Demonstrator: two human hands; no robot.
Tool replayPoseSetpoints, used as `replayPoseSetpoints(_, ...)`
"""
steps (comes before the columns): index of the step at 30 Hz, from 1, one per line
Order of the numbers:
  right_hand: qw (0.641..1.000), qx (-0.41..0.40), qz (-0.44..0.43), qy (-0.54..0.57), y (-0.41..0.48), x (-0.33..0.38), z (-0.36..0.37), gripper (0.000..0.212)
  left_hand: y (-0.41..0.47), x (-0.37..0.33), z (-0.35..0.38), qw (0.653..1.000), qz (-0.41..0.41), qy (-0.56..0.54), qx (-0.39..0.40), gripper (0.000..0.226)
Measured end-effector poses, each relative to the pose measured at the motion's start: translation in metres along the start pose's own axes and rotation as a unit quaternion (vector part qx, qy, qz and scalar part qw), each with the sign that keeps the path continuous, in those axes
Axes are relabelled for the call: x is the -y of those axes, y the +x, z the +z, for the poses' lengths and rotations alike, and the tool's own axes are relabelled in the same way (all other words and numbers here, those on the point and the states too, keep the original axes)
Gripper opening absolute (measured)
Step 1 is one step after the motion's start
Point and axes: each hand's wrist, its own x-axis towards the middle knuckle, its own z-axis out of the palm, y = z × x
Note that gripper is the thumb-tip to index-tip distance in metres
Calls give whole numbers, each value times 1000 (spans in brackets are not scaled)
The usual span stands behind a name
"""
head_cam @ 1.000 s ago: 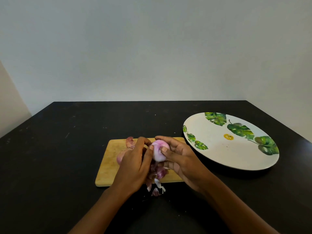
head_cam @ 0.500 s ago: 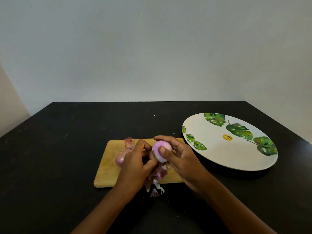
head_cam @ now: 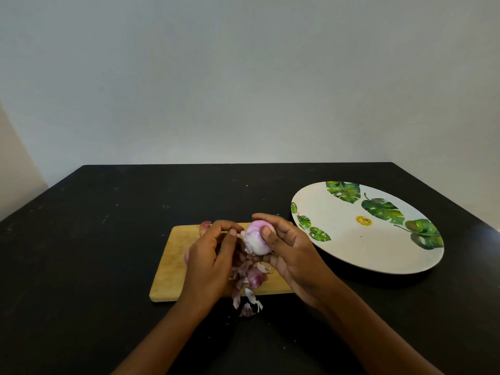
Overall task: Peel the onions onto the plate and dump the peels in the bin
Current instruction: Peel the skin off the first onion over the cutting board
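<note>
The onion (head_cam: 255,240) is gripped in the right hand (head_cam: 295,255), thumb across its front and fingers curled over its top, above the cutting board (head_cam: 167,266). A strip of skin (head_cam: 240,234) at the onion's left end is pinched by the curled left hand (head_cam: 208,263). Peels (head_cam: 250,277) are heaped beneath, some spilled over the board's front edge onto the table (head_cam: 108,239). The plate (head_cam: 351,239) is set just right of the board; bare tabletop is seen behind and to the left.
</note>
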Motion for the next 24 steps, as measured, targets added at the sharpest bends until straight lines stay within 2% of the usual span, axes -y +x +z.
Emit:
replayPoseSetpoints(3,1000,-17,-6,0,1,-1,0,33,-1,-5,1,999,-30,-17,22,24)
replayPoseSetpoints(7,1000,-18,-10,-3,1,-1,2,32,-5,0,3,996,-21,48,76,35)
replayPoseSetpoints(15,998,-16,17,50,0,0,3,30,-3,7,2,990,76,113,16,36)
replayPoseSetpoints(19,987,-14,57,147,2,4,3,35,0,7,-1,994,51,91,-15,35)
replayPoseSetpoints(22,973,-39,74,215,3,7,0,43,3,11,-4,992,29,120,-23,40)
replayPoseSetpoints(24,967,-53,74,236,5,8,-4,43,2,11,-4,987,31,157,-15,36)
